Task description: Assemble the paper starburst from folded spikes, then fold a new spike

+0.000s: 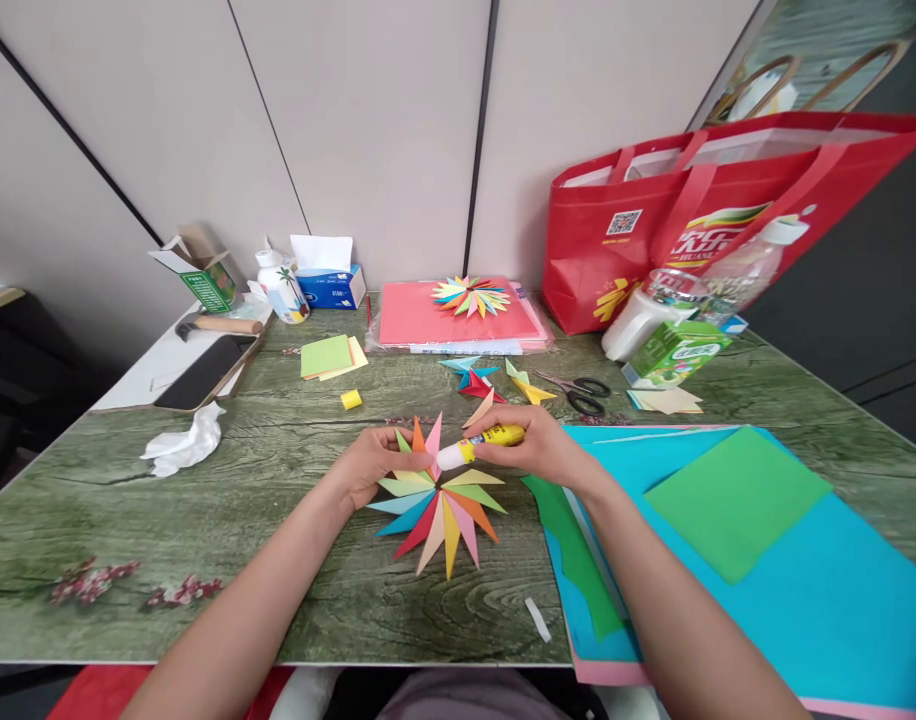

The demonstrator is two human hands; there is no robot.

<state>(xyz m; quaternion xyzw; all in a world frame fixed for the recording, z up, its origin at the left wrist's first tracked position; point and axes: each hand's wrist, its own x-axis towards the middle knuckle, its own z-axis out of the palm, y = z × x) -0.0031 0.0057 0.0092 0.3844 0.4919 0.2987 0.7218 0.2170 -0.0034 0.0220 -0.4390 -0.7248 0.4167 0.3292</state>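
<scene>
A many-coloured folded-paper star hangs just over or rests on the table in front of me; which of the two I cannot tell. My left hand pinches its upper left points. In my right hand is a yellow glue stick, its white tip against a pink point near the top of the star. A yellow cap lies apart on the table. Beyond my hands are loose folded pieces, among them a red one and a yellow one.
Black scissors lie behind my right hand. Blue paper sheets cover the right side, with a green square on top. A second paper star sits on a red paper pack. A red bag stands back right; a crumpled tissue lies left.
</scene>
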